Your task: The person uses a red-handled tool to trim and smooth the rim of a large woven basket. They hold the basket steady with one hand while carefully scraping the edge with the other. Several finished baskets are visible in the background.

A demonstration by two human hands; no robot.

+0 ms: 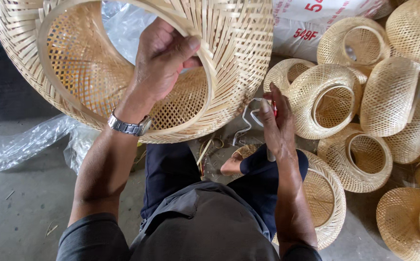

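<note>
The left hand [164, 60] is closed as a grip on the rim hoop of a large woven bamboo basket [234, 53]: thumb pressed over the outer edge of the hoop, fingers curled inside the opening. The basket is held up off the floor, tilted w/ its mouth toward the camera, filling the upper left of the view.

The right hand [277, 123] is closed round a small red-handled tool [274, 107], prob. a cutter, though its working end can't be made out; a bent white strip [249, 121] hangs just beside the fingertips, and whether it is pinched can't be told.

Handling, as judged: the basket looks light for its size, springy rather than stiff across the open weave, and easily crushed or splintered if squeezed mid-wall. The hoop at the mouth appears the stiffest part, so that is the place to be held. Dry slats give decent friction; loose ends could snag.

Looks: pale straw-colored flat slats, dome-shaped, wide bands outside, finer lattice seen inside, round hoop opening.

Further out, a smaller basket [323, 193] rests by the person's knee, a heap of similar baskets [365, 101] lies to the right, clear plastic sheet [16, 142] on the concrete floor [26, 198] to the left, and a white sack [311, 24] behind.
</note>
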